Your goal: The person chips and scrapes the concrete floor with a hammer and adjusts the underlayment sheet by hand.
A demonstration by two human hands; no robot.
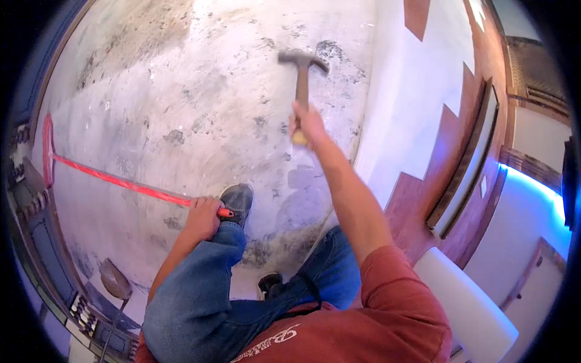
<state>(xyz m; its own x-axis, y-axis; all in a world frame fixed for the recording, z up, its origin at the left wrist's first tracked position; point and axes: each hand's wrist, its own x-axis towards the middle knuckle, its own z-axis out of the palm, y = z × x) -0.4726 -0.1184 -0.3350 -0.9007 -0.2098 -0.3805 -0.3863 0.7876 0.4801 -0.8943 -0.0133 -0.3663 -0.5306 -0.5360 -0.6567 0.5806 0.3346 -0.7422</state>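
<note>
My right hand (310, 126) is wrapped round the lower handle of a hammer (302, 78), near its yellowish end. The hammer's dark head points away from me, over the blotchy, worn floor (200, 103); I cannot tell whether it touches. My left hand (204, 218) is closed round the red pole (130, 187) of a T-shaped tool, close to the pole's end and beside my dark shoe (237, 202). The pole runs left to a wide red crosspiece (48, 151), whose exact kind I cannot make out.
A shovel-like blade (115, 279) with a thin dark handle is at lower left. Along the left edge runs dark wooden furniture or railing (42, 236). To the right are a long wood-framed panel (466, 163), a white roll-like object (469, 302) and reddish flooring (402, 212).
</note>
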